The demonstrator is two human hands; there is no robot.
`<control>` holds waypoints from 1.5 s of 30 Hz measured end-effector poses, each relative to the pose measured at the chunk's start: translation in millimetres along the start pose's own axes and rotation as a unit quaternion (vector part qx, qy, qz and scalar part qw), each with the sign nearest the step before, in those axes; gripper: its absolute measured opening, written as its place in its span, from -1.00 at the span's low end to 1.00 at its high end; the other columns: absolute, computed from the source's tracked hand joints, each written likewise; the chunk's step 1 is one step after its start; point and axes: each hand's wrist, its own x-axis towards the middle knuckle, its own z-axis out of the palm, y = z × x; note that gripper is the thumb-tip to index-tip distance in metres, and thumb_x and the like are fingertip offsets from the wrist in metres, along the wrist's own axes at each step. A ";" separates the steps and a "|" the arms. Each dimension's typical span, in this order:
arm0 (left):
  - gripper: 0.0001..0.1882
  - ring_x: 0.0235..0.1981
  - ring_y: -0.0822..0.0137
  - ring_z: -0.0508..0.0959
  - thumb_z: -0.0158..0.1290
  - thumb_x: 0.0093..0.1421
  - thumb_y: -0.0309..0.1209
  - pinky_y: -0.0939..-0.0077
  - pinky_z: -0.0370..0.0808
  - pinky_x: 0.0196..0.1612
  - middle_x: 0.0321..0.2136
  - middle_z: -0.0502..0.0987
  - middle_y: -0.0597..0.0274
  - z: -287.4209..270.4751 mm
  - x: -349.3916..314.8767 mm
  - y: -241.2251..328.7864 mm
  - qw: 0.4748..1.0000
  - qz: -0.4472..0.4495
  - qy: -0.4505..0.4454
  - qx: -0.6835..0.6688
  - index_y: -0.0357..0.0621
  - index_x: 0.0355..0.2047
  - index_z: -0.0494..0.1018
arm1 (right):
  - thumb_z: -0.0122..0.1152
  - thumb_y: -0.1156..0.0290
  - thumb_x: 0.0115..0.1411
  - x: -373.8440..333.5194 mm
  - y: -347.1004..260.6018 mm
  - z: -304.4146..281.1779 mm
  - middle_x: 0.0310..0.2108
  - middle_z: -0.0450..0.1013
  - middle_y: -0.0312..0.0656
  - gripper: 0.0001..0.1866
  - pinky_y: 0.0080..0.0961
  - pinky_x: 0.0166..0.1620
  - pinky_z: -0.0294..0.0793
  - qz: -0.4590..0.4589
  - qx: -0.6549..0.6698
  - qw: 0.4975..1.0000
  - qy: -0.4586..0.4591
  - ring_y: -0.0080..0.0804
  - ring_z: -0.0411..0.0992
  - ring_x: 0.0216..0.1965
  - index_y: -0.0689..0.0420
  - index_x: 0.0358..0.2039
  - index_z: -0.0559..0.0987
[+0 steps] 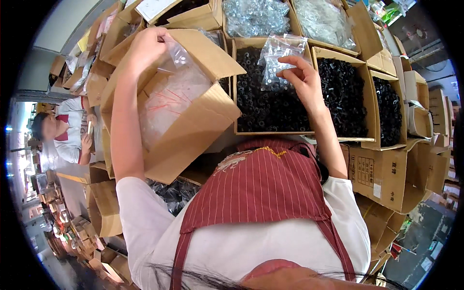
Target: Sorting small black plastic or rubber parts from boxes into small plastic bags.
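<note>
My left hand (147, 46) is raised over a tilted cardboard box (193, 121) and pinches a thin clear plastic bag (176, 53) drawn up from the stack of clear bags inside the box (166, 104). My right hand (302, 77) holds a small clear bag filled with small parts (278, 58) by its lower edge. That bag hangs above an open box of small black parts (266, 106).
More open boxes of black parts (345, 96) (389, 111) stand to the right, and boxes of shiny metal parts (256, 17) at the back. Stacked cartons (382, 176) fill the right side. Another person (60, 130) sits at the left among boxes.
</note>
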 end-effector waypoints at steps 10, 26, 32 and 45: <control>-0.72 -0.50 0.49 0.46 0.08 0.24 -0.27 0.57 0.33 -0.45 -0.56 0.49 0.39 -30.3 -3.9 40.8 0.967 -0.117 -0.109 -0.198 -0.13 -0.56 0.40 | 0.10 0.64 0.24 -5.4 2.5 4.2 -0.22 0.60 -0.21 -0.75 -0.58 -0.10 0.52 0.010 0.067 0.997 -0.028 -0.49 0.60 -0.20 0.26 -0.09 0.60; -0.75 -0.45 0.50 0.58 0.02 0.38 -0.27 0.51 0.48 -0.38 -0.47 0.63 0.28 50.8 -63.4 169.6 0.915 0.048 -0.052 -0.396 -0.15 -0.17 0.59 | 0.33 0.14 0.27 -32.8 -91.5 35.3 0.16 0.34 -0.02 -0.29 -0.28 0.26 0.34 0.011 0.322 0.937 -0.133 -0.23 0.35 0.22 0.22 0.26 0.24; -0.80 -0.57 0.19 0.61 0.12 0.29 -0.29 0.36 0.50 -0.48 -0.50 0.63 0.08 77.0 -71.4 162.7 0.972 0.091 0.010 -0.217 -0.13 -0.20 0.58 | 0.49 0.12 0.13 -36.7 -81.2 47.3 0.21 0.28 0.05 0.00 -0.26 0.32 0.21 -0.107 0.160 0.973 -0.128 -0.23 0.26 0.27 0.37 0.34 0.08; -0.77 -0.57 0.21 0.60 0.19 0.22 -0.29 0.33 0.49 -0.44 -0.55 0.62 0.07 79.7 -64.5 157.4 0.957 0.076 -0.130 -0.247 -0.24 -0.35 0.62 | 0.04 0.46 0.43 -35.5 -51.9 44.7 -0.21 0.53 -0.09 -0.78 -0.47 -0.13 0.48 -0.130 0.100 0.986 -0.042 -0.42 0.47 -0.24 0.30 -0.04 0.55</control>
